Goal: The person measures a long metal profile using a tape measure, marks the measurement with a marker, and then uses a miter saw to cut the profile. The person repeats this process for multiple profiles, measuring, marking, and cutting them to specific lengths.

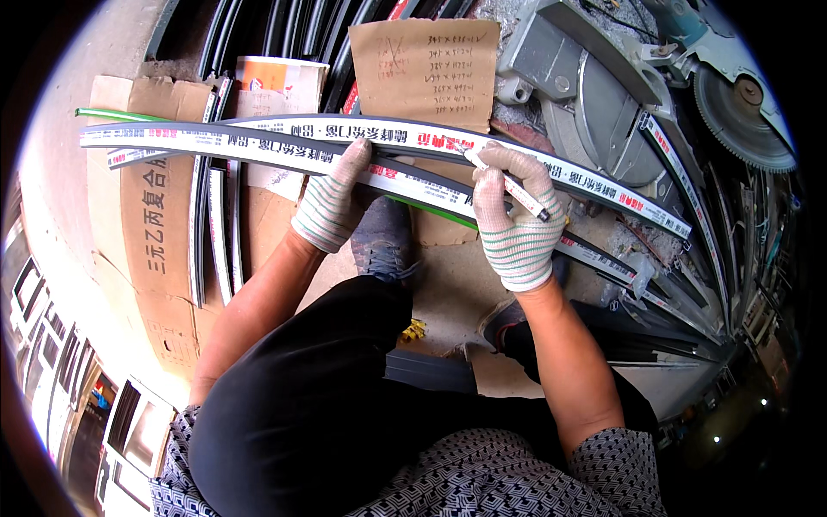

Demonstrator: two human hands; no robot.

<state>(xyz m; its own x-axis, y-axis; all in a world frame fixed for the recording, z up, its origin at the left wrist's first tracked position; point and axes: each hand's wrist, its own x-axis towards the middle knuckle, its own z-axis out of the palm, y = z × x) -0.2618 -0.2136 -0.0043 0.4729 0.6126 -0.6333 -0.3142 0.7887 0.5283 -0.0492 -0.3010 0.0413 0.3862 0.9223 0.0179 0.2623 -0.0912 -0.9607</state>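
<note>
Knee [293,405]: black-trousered
Left hand [329,207]: clamps near grey profile strip [258,148]
Right hand [521,233]: pinches white marker [529,200]
Long axis: left-right, across both hands

Strips [258,146] bar the upper middle; at centre, below them, a hand could pass above the floor [444,289]; at upper right, a blade [724,119] obstructs.

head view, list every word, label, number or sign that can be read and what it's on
Wording is left uncopied; kind and place only:
Near strip: red and black print
Far strip: red and black print
Cardboard sheet: handwritten black number rows, fainter red ones
Long cardboard: large dark characters
Orange-and-white paper: faint handwriting, unreadable
White pen: marks too small
</note>
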